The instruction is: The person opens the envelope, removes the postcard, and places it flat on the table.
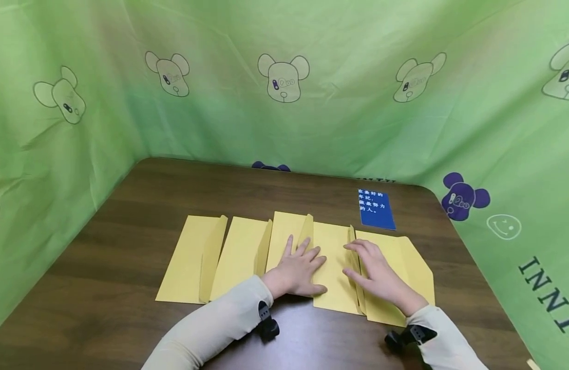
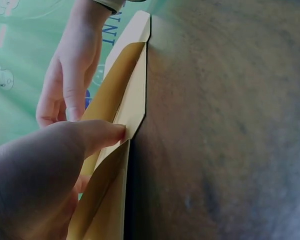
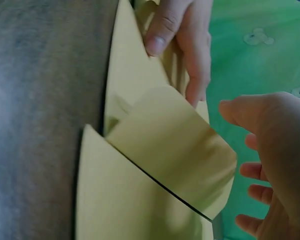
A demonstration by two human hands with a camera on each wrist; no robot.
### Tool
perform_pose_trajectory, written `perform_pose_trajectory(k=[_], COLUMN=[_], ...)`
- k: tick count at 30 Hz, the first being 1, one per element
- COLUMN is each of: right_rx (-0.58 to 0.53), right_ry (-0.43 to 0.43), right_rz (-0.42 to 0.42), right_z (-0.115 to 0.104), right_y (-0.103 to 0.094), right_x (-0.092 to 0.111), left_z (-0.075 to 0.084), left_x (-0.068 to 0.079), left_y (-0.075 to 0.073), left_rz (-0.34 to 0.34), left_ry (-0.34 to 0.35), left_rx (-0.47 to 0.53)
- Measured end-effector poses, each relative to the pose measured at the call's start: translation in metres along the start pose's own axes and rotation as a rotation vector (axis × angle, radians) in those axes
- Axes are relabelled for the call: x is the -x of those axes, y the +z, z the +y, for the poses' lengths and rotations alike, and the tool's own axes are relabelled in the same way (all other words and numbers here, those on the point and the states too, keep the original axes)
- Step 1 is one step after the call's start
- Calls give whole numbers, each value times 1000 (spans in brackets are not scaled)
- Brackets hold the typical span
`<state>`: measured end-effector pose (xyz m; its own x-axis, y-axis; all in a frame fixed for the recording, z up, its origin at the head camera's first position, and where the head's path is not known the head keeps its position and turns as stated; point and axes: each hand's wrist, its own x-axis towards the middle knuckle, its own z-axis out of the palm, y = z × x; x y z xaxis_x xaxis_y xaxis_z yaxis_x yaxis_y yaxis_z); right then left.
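Note:
Several yellow paper envelopes lie side by side in a row, most with their side flaps standing partly up. My left hand (image 1: 298,270) is spread over the middle envelope (image 1: 289,226), and its thumb and fingertips rest on the envelope to its right (image 1: 333,241). In the left wrist view, the left thumb (image 2: 110,132) touches the paper. My right hand (image 1: 379,275), fingers loosely bent, hovers over the raised flap (image 1: 354,267) beside the rightmost envelope (image 1: 409,262). The right wrist view shows the right hand (image 3: 282,150) apart from the flap (image 3: 175,150), holding nothing.
A blue card (image 1: 377,209) with white writing lies behind the envelopes at the right. The dark wooden table (image 1: 104,267) is bordered at the back and sides by a green printed curtain (image 1: 284,128). Two more envelopes lie to the left, one at the end (image 1: 183,262).

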<state>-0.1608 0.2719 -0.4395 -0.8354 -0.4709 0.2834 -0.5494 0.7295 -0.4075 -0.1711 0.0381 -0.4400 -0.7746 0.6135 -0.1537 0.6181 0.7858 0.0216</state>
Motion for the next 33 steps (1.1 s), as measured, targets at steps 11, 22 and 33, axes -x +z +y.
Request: perform_pose_trajectory(k=[11, 22, 33], right_rx=[146, 200, 321], right_ry=[-161, -374, -351], right_rz=[5, -59, -114], right_z=[-5, -9, -8], right_y=[5, 8, -10], right_x=[-5, -10, -8], left_z=[-1, -4, -3], left_x=[-1, -1, -3], left_y=[-6, -6, -10], left_rz=[-29, -43, -62], left_ry=[-12, -23, -30], left_rx=[75, 84, 60])
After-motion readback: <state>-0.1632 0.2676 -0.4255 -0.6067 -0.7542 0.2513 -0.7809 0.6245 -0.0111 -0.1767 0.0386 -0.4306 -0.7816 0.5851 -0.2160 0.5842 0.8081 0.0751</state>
